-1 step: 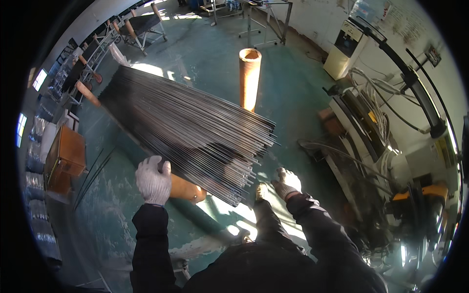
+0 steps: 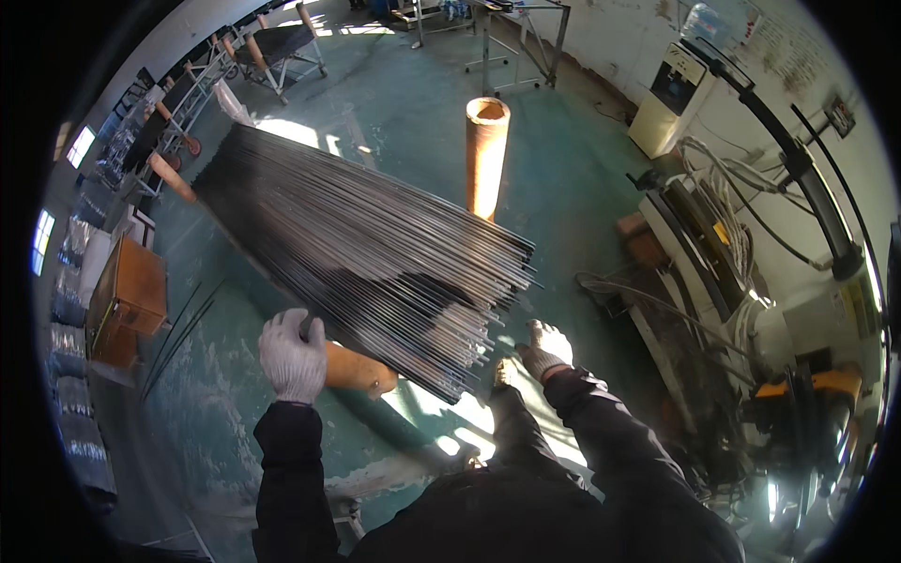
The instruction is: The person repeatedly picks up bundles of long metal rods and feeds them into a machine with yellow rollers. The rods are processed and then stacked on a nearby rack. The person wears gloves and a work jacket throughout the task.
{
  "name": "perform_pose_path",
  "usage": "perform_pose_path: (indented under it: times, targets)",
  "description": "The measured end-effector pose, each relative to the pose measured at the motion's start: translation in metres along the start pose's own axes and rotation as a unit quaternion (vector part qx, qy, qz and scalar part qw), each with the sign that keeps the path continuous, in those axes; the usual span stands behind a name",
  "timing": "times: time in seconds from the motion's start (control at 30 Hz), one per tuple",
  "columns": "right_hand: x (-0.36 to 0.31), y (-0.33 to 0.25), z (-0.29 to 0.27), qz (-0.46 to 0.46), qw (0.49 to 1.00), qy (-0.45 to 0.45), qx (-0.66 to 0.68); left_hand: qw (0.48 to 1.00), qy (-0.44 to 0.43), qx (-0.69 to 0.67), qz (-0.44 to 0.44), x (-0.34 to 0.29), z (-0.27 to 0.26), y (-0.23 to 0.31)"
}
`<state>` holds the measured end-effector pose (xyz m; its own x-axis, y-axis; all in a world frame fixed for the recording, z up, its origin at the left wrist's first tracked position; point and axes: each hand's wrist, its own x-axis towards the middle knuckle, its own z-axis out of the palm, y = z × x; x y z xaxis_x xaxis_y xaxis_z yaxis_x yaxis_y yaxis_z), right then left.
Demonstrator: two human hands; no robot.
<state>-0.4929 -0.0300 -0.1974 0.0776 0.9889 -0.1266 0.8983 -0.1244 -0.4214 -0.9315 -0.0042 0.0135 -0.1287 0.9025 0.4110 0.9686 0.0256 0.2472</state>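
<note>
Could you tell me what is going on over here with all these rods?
A person in white gloves stands over a wide bundle of thin metal rods that lies across orange tubes above a green floor. The left hand grips the near edge of the bundle, by the orange tube beneath it. The right hand hangs open just past the rod ends, holding nothing. Another orange tube stands upright behind the bundle.

Big bundle of thin metal rods (image 2: pixel 375 249) running from 10 o'clock toward centre, left hand (image 2: pixel 293 355) in white glove gripping its near edge at 7 o'clock, right hand (image 2: pixel 545 348) gloved, just beside the rod ends, upright orange tube (image 2: pixel 486 155) at 12 o'clock, green floor (image 2: pixel 394 84).
</note>
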Motion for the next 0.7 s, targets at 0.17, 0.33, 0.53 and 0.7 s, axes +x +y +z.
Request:
perform_pose_path:
  times: [0.17, 0.33, 0.53, 0.7]
  targets:
    - [0.171, -0.033, 0.034, -0.038, 0.996, -0.048, -0.059, 0.995, -0.042, -0.057, -0.075, 0.036, 0.003, -0.003]
    - [0.274, -0.049, 0.058, -0.061, 0.991, 0.003, -0.116, 0.993, -0.048, -0.028, -0.109, 0.048, 0.013, 0.005]
    - [0.296, -0.039, 0.066, -0.103, 0.986, -0.078, -0.109, 0.992, -0.051, -0.019, -0.115, 0.053, 0.015, 0.010]
    - [0.313, -0.039, 0.068, -0.076, 0.983, -0.115, -0.118, 0.991, -0.054, -0.007, -0.118, 0.058, 0.015, 0.012]
